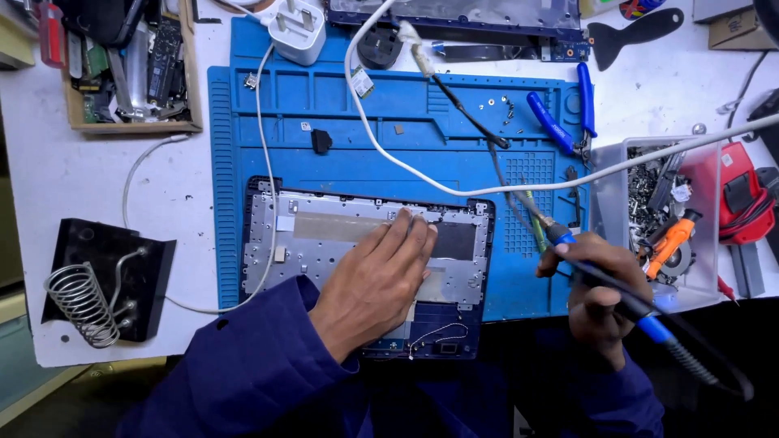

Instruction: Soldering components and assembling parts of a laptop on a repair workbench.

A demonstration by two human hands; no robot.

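My left hand (380, 276) lies flat, fingers together, on the silver metal plate of an opened laptop base (276, 243) that rests on a blue work mat (365, 154). My right hand (596, 288) grips a soldering iron (560, 237) with a blue and black handle, its tip pointing up and left over the mat's right side, apart from the laptop base. A thin green-handled tool (535, 227) lies next to the iron's shaft. Both of my sleeves are dark blue.
A coiled soldering iron stand (89, 296) sits at the left. White cables (454, 182) cross the mat from a white plug (296, 32). Blue-handled pliers (568, 113), a clear parts box (657, 219), a red device (742, 195) and a cardboard tray of parts (130, 65) surround the mat.
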